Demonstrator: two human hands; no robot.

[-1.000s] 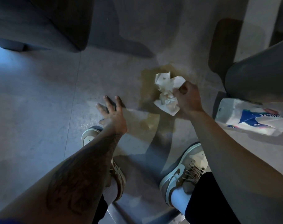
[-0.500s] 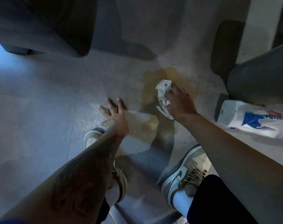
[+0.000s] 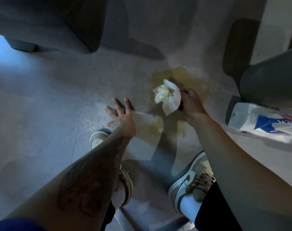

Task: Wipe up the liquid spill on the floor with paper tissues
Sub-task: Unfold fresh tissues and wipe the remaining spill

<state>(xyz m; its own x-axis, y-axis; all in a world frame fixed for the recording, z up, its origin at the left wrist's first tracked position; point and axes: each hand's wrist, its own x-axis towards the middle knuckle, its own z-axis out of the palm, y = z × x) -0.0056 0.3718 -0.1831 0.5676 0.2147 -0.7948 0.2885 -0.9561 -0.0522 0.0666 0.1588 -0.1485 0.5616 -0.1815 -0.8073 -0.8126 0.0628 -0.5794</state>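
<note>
Right hand [image 3: 190, 104] clenched on wet tissue wad [image 3: 167, 95], pressing into yellowish spill [image 3: 188, 77] to soak. Left hand [image 3: 122, 115] splayed wide, empty, flat on floor [image 3: 42, 105], likely bracing crouch.

My left hand [image 3: 121, 116] presses flat, fingers spread, tattooed forearm stretched forward. My right hand [image 3: 191, 104] is curled tight around a crumpled white paper tissue wad [image 3: 167, 96], arm extended.
</note>
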